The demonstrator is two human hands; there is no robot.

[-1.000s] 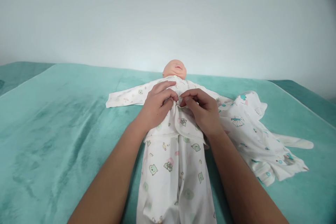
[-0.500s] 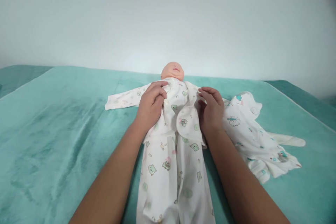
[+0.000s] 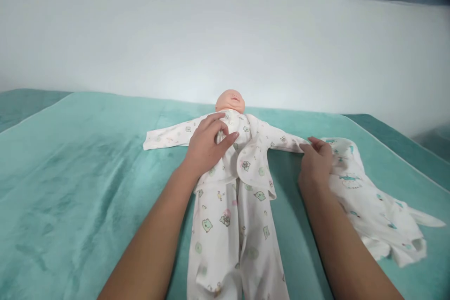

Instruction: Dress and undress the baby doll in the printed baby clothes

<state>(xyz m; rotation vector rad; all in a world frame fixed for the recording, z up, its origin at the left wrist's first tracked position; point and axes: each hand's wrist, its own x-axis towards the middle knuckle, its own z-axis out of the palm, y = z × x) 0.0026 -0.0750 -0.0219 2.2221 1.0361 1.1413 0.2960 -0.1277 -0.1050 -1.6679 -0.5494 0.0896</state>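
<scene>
A baby doll (image 3: pixel 230 101) lies on its back in a white jacket (image 3: pixel 230 150) and matching trousers (image 3: pixel 214 225), both printed with small animals. The jacket's front flap (image 3: pixel 251 166) is not fastened at the lower part. My left hand (image 3: pixel 210 143) rests on the chest near the collar, its thumb and fingers apart. Out at the end of the right-side sleeve (image 3: pixel 284 140), my right hand (image 3: pixel 316 157) has its fingertips closed on the cuff. The opposite sleeve (image 3: pixel 165 137) lies stretched out flat.
Beside my right forearm lies a crumpled white garment (image 3: pixel 372 201) with teal prints. A green plush blanket (image 3: pixel 87 187) covers the surface under everything. Behind it rises a pale wall (image 3: pixel 211 37).
My right hand has moved from the doll's shoulder to the cuff, and the sleeve now lies extended. The loose garment has shifted right. My left thumb has spread away from the fingers.
</scene>
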